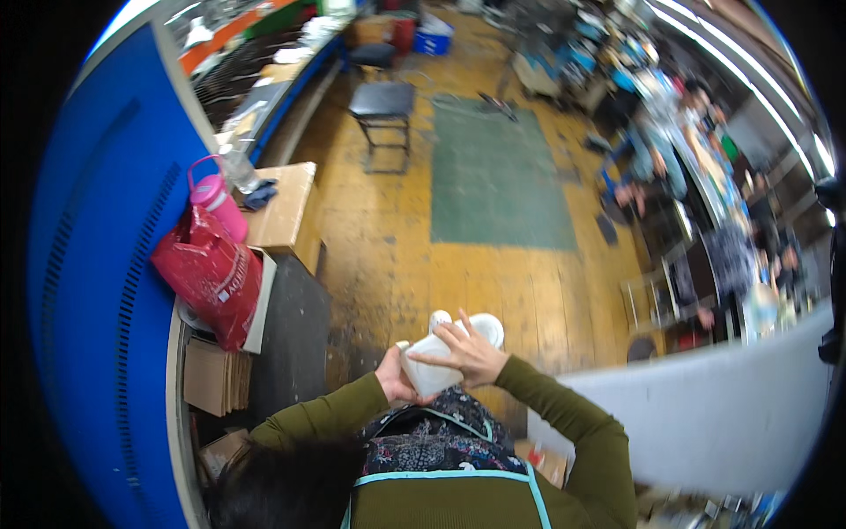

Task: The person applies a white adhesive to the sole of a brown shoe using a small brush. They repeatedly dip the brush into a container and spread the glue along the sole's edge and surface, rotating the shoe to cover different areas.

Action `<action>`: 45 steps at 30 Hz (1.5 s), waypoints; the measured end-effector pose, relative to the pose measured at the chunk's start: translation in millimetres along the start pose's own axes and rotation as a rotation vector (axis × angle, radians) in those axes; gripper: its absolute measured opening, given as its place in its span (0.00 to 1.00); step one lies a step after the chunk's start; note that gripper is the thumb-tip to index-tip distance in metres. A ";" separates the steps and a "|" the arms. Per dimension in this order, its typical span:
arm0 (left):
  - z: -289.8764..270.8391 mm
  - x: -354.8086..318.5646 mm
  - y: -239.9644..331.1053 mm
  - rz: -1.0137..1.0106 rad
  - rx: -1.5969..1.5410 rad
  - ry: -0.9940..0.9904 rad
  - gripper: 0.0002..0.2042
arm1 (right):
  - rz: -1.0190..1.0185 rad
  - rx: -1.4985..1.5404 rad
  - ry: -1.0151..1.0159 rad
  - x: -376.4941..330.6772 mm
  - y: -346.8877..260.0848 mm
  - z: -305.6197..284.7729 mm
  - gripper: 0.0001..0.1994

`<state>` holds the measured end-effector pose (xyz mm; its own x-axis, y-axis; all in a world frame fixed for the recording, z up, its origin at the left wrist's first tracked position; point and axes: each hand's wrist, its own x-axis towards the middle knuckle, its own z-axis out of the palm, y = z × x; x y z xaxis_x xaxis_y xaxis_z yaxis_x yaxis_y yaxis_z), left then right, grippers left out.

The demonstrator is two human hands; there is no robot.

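One white piece slants up-right at lower centre, left hand holding its lower-left end, right hand across it, grip unclear.

A head-worn fisheye looks down and forward, left hand and right hand near at lower centre, floor receding upward.

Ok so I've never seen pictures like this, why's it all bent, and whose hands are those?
No robot here: a person wears a wide fisheye camera on the head, looking down, so straight edges bend near the rim. The left hand holds a white object, its exact kind unclear; the right hand lies partly across it. Both are the wearer's own. To the left are a red bag and a pink bottle; ahead, a green mat lies on the yellowish floor.
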<state>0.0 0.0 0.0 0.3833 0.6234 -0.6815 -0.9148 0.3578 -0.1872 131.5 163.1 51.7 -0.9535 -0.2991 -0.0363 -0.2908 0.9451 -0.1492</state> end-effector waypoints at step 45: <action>100.5 -287.3 1408.5 1.620 0.789 1.541 0.19 | 0.179 0.408 0.326 1070.5 921.0 -143.3 0.57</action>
<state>-1385.9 394.7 3.2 -0.9853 -0.0689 0.1564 0.0788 0.6288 0.7736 -1168.4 732.2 17.1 -0.9792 -0.0213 0.2017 -0.1297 0.8305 -0.5417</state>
